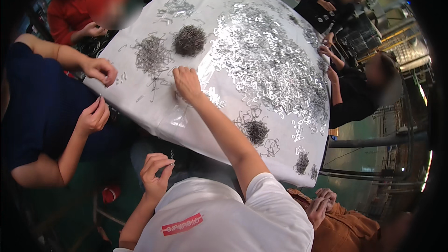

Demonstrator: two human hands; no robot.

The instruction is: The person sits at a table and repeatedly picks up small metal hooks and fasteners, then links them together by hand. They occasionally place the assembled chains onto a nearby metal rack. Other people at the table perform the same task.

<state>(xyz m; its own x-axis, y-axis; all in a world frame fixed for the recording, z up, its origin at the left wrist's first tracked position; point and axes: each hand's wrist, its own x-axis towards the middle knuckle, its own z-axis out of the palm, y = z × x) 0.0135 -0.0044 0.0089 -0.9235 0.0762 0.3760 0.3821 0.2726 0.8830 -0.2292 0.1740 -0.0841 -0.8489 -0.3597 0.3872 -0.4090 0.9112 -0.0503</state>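
My left hand (156, 175) is held up off the table's near edge, in front of my white shirt. Its thumb and fingers pinch a small bent metal piece (171, 155), thin and shiny. My right hand (186, 84) reaches out over the white-covered table (161, 107), its fingers curled down at the surface; what they hold, if anything, is hidden. Just beyond it is a dense dark pile of wire pieces (189, 40), and a looser grey pile (153, 55) lies to its left. Shiny flat strips (213, 97) lie by the right wrist.
A broad spread of shiny hook-shaped metal pieces (270, 60) covers the table's middle and right. Smaller dark piles (256, 132) lie nearer me. A person in dark blue (46, 98) works close on my left, one in a brown jacket (343, 224) on my right; several others surround the table.
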